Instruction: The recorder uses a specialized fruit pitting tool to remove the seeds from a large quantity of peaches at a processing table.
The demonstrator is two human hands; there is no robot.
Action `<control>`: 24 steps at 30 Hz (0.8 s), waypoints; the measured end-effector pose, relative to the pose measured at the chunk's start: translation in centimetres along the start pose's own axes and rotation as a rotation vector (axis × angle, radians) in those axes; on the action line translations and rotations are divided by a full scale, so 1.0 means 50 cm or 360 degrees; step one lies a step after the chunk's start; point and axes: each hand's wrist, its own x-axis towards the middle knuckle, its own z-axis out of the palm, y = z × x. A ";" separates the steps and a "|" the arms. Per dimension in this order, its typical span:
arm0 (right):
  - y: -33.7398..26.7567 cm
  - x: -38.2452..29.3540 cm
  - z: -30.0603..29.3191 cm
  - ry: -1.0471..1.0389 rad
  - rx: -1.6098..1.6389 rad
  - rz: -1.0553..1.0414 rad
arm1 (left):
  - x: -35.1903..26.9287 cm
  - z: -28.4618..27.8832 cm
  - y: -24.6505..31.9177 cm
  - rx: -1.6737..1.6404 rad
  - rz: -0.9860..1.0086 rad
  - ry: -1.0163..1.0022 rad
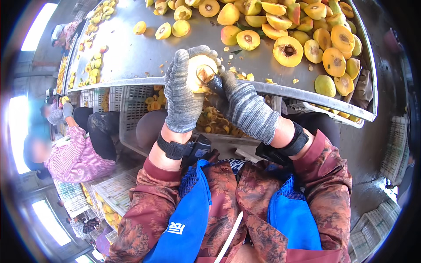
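Observation:
My left hand, in a grey striped knit glove, is closed around a halved yellow peach with its cut face turned to my right. A dark-handled pitting tool is gripped in my gloved right hand, and its curved metal loop touches the brown centre of the peach. Both hands are over the near edge of a metal table. Beyond them lie halved peaches, cut side up or down, some with brown pit hollows. Small scraps of flesh are scattered near the edge.
The metal table's raised rim runs across in front of me. Beneath it stand plastic crates with fruit and peelings. A co-worker in a pink striped top sits at my left, beside more crates. Stacked crates stand at the right.

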 end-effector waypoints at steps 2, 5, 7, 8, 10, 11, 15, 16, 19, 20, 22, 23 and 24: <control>-0.044 -0.006 -0.014 0.0007 -0.0454 -0.0011 | -0.003 0.006 0.003 0.0055 0.0028 0.0018; 0.001 -0.006 0.012 0.0118 -0.0136 -0.0056 | -0.003 0.013 -0.003 0.0388 0.0268 -0.0012; -0.023 -0.012 -0.001 0.0012 -0.0320 -0.0047 | -0.005 0.007 -0.006 0.0675 0.0473 -0.0038; -0.039 -0.013 -0.008 -0.0102 -0.0513 -0.0051 | -0.005 0.003 -0.001 0.0747 0.0475 -0.0044; -0.054 -0.015 -0.009 -0.0058 -0.0343 0.0054 | -0.008 0.001 0.003 0.0827 0.0462 -0.0060; -0.057 -0.016 -0.008 -0.0023 -0.0185 0.0148 | -0.009 0.001 0.003 0.0669 0.0397 -0.0044; -0.039 -0.011 -0.007 -0.0558 -0.0336 0.0204 | -0.011 0.011 0.015 0.0441 0.0226 -0.0010; -0.028 -0.009 0.012 -0.0317 0.0377 0.0598 | -0.011 0.013 0.015 0.0444 0.0218 -0.0014; -0.078 0.003 -0.010 -0.0341 0.0461 0.0756 | -0.014 0.015 0.015 0.0509 0.0294 0.0038; -0.096 0.006 -0.023 -0.0609 -0.0172 0.0510 | -0.015 0.015 0.018 0.0590 0.0327 0.0063; -0.041 -0.007 -0.006 -0.0316 -0.0272 0.0082 | -0.018 0.024 0.025 0.0674 0.0359 0.0067; -0.011 -0.014 0.003 -0.0029 -0.0372 -0.0348 | -0.019 0.029 0.029 0.0524 0.0277 0.0082; -0.036 -0.009 -0.001 -0.0042 -0.0364 -0.0354 | -0.022 0.025 0.032 0.0375 0.0204 0.0118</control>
